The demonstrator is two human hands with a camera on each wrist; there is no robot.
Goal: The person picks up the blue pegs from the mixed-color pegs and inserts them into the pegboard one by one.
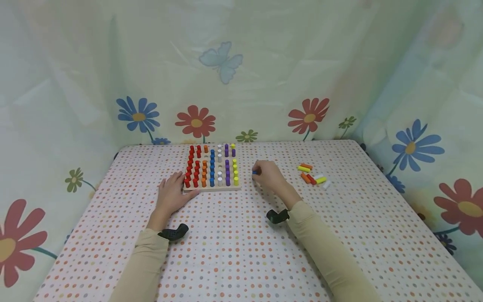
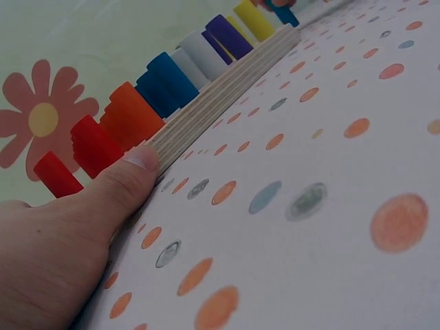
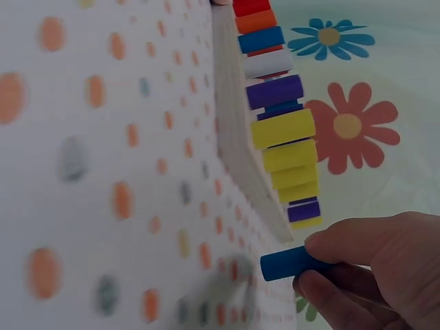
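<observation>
A wooden pegboard (image 1: pixel 213 189) stands on the table with rows of upright red, orange, blue, white, purple and yellow pegs; a few holes show no peg. My left hand (image 1: pixel 171 195) rests at its front left corner, fingers spread along the left side. The thumb touches the board's front edge, as the left wrist view shows. To the right of the board, my right hand (image 1: pixel 271 175) pinches a blue peg (image 3: pixel 289 264) between thumb and fingers. That peg is apart from the board and points toward it in the head view.
Several loose pegs lie at the right on the table: orange (image 1: pixel 305 178), red (image 1: pixel 311 179), yellow (image 1: pixel 320 180) and white (image 1: pixel 326 185) among them. A dotted cloth (image 1: pixel 226 251) covers the table. Flowered curtains (image 1: pixel 249 75) hang behind it and at both sides.
</observation>
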